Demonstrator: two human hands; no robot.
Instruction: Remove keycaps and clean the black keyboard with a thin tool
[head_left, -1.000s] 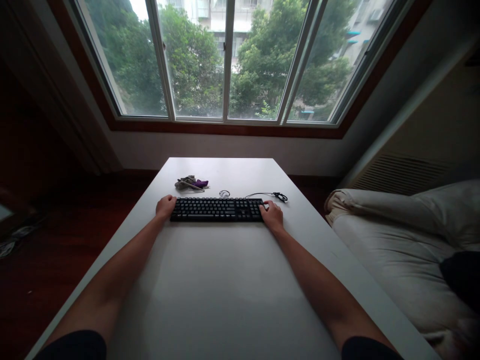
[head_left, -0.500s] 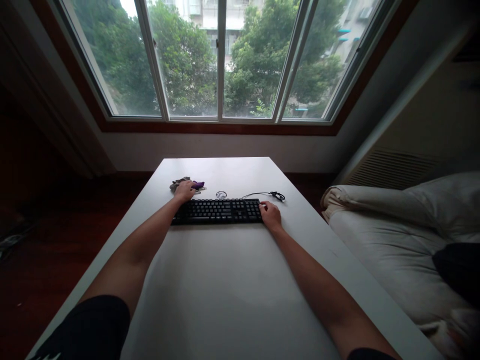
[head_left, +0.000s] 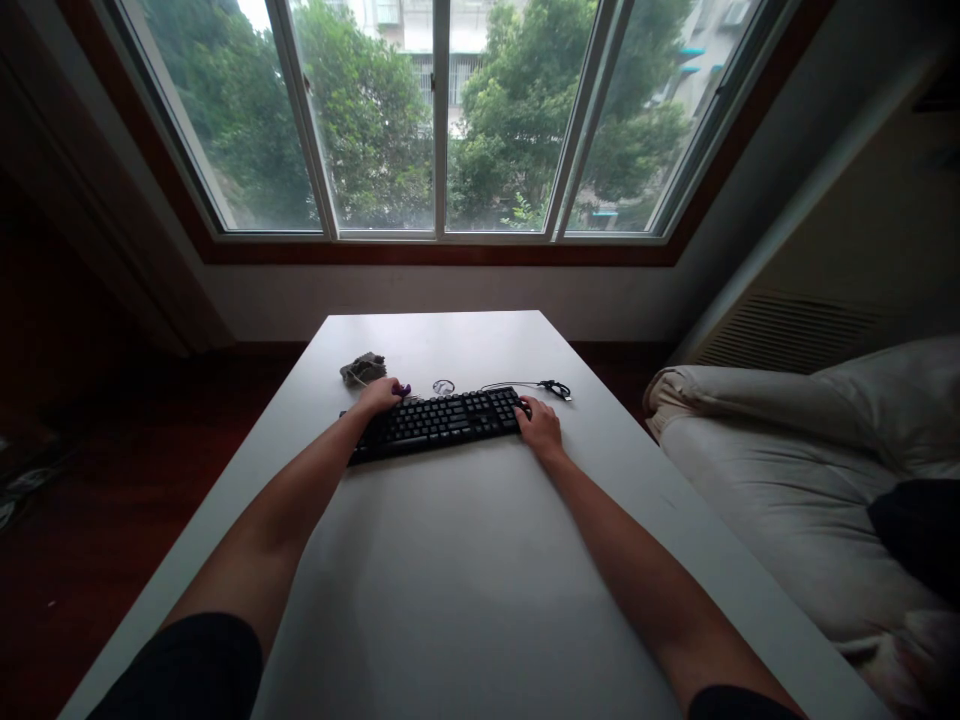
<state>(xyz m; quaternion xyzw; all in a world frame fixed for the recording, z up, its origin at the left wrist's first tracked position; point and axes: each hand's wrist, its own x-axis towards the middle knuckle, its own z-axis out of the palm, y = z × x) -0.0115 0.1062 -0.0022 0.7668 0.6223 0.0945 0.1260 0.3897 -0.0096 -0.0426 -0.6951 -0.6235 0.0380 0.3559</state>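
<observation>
A black keyboard (head_left: 442, 418) lies slantwise on the white table, its left end nearer me than its right. My right hand (head_left: 538, 427) grips the keyboard's right end, thumb and fingers closed at its edge. Over the upper left part of the keyboard, my left hand (head_left: 381, 396) is closed on a small purple object (head_left: 403, 390); its exact kind is too small to make out. A crumpled grey cloth (head_left: 363, 368) lies just beyond that hand.
Behind the keyboard are a small clear ring-shaped item (head_left: 443, 386) and a bundled black cable (head_left: 556, 389) with a plug. The white table (head_left: 465, 560) reaches toward a window. A pale sofa (head_left: 750, 480) stands on the right.
My left hand has moved right and nearer me, taking the purple object away from the grey cloth. The keyboard has turned, its left end toward me; my right hand stays at its right end.
</observation>
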